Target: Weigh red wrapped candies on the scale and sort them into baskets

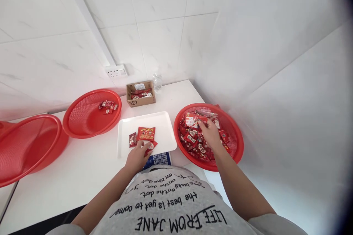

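Observation:
On the white tray [167,126] lie a flat red packet [146,132] with yellow print and a smaller dark red packet [132,140]. My left hand [138,157] is low over the tray's near side, its fingers closed on a small red packet [151,146], partly hidden by the hand. My right hand [211,134] reaches into a red plastic basket [239,146] heaped with small red packets [202,148]. Between its thumb and fingers it pinches a red packet [193,119] with a white patch.
A blue keypad panel [160,158] sticks out under the tray's near edge. Behind stand a cardboard box [141,100] of red packets and a clear bottle [157,82]. Leftward are a red basket [82,117] with several packets and another red basket [45,154]. Walls enclose the back and right.

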Tool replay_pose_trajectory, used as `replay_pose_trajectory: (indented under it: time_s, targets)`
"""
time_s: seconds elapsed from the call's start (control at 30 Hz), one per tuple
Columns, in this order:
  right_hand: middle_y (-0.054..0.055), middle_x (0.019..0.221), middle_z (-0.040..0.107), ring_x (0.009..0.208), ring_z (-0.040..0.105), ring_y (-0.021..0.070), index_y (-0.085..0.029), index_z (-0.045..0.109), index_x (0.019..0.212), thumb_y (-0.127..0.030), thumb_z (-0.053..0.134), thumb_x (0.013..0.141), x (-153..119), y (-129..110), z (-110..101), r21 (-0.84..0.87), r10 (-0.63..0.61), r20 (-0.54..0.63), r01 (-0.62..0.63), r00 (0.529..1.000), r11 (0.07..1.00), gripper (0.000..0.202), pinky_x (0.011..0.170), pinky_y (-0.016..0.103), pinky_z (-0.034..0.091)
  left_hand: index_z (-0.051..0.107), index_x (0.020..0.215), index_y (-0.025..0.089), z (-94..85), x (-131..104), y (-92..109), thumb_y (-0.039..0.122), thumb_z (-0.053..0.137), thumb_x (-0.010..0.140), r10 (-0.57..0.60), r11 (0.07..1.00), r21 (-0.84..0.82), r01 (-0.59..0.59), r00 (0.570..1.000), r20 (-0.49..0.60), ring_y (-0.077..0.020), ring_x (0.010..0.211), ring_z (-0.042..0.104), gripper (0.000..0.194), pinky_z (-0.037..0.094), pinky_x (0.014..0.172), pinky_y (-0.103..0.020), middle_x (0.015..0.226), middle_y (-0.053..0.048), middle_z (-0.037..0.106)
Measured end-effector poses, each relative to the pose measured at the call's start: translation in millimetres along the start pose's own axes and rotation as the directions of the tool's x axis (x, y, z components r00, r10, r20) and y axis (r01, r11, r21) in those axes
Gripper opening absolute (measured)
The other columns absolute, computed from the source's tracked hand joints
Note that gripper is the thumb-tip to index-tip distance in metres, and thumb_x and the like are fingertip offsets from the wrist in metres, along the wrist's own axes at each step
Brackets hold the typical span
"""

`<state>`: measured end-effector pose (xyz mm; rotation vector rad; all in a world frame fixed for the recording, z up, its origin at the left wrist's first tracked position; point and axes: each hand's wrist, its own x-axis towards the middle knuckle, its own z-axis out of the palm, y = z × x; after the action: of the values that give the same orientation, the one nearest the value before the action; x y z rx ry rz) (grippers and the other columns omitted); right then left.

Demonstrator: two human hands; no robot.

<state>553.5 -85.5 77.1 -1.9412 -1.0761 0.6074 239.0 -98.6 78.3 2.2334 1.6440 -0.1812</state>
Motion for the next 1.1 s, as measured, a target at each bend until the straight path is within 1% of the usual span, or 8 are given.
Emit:
replay_pose_trajectory:
  time_s: [0.07,0.17,0.33,0.53,0.73,0.83,0.93,1.1]
  targets:
    - [0.007,0.088,0.066,0.079,0.059,0.0208,-0.017,0.058,0.101,-0.049,0.044,0.081,-10,-13,17,0.110,-0.044,0.161,0.026,0.986,0.994,0.041,0.073,0.034,0.047,0.049,0.122,0.031,-1.8,0,5,0.039,0.040,0.088,0.013,1.000,-0.015,-0.012,0.999,0.036,-0.0186,0.084,0.060,0.036,0.045,0.067,-0.029,0.116,-0.005,0.048]
    - [0.009,0.115,0.061,0.101,0.058,0.0201,-0.019,0.047,0.125,-0.040,0.044,0.082,-25,-27,38,0.172,-0.140,0.356,0.083,0.924,0.982,0.048,0.086,0.035,0.045,0.048,0.123,0.030,-2.8,-1,10,0.040,0.040,0.088,0.032,0.998,-0.048,-0.029,0.998,0.054,-0.0192,0.087,0.061,0.037,0.045,0.068,-0.029,0.118,-0.005,0.049]
    - [0.010,0.135,0.047,0.126,0.038,0.0228,-0.019,0.048,0.127,-0.030,0.046,0.082,-46,-32,54,-0.085,-0.320,0.454,0.398,0.832,0.914,0.047,0.105,0.041,0.030,0.039,0.132,0.030,-2.6,-2,2,0.042,0.036,0.089,-0.055,0.994,-0.099,0.050,0.997,-0.053,-0.0207,0.099,0.058,0.044,0.047,0.073,-0.030,0.132,-0.006,0.042]
    - [0.007,0.146,0.032,0.137,0.015,0.0274,-0.026,0.043,0.133,-0.034,0.051,0.082,-63,-37,72,-0.292,-0.282,0.665,0.589,0.692,0.754,0.052,0.109,0.052,0.011,0.022,0.141,0.036,-6.0,9,-17,0.047,0.039,0.087,-0.057,0.998,-0.028,0.057,0.998,0.009,-0.0255,0.108,0.055,0.058,0.049,0.073,-0.034,0.152,-0.003,0.016]
    - [0.007,0.151,0.018,0.138,0.008,0.0328,-0.034,0.041,0.133,-0.047,0.056,0.078,-78,-47,87,-0.251,-0.262,0.772,0.657,0.579,0.711,0.058,0.106,0.057,0.007,0.031,0.138,0.038,-7.6,12,-22,0.049,0.041,0.086,-0.051,0.999,-0.005,0.051,0.997,0.052,-0.0255,0.108,0.056,0.054,0.049,0.076,-0.035,0.151,0.002,0.017]
    - [0.007,0.152,0.014,0.137,0.006,0.0351,-0.035,0.040,0.133,-0.053,0.056,0.076,-84,-46,97,-0.252,-0.268,0.769,0.662,0.580,0.706,0.062,0.106,0.058,0.003,0.034,0.136,0.038,-7.8,7,-26,0.046,0.042,0.086,-0.050,0.998,-0.035,0.051,0.998,0.050,-0.0242,0.112,0.054,0.051,0.049,0.080,-0.034,0.151,0.004,0.020]
    - [0.010,0.151,0.015,0.137,0.007,0.0358,-0.031,0.037,0.136,-0.055,0.052,0.078,-89,-45,108,-0.296,-0.248,0.748,0.644,0.616,0.706,0.065,0.105,0.059,0.001,0.034,0.136,0.040,-8.2,2,-31,0.044,0.043,0.086,-0.057,0.997,-0.051,0.061,0.996,0.075,-0.0242,0.115,0.052,0.051,0.048,0.082,-0.035,0.151,0.005,0.020]
    - [0.008,0.151,0.017,0.137,0.009,0.0330,-0.032,0.040,0.134,-0.043,0.045,0.085,-88,-46,122,-0.334,-0.246,0.704,0.616,0.666,0.713,0.050,0.104,0.060,0.007,0.033,0.136,0.038,-9.0,-3,-41,0.042,0.044,0.086,-0.029,0.998,-0.059,0.035,0.995,0.095,-0.0244,0.113,0.053,0.052,0.048,0.082,-0.036,0.151,0.005,0.018]
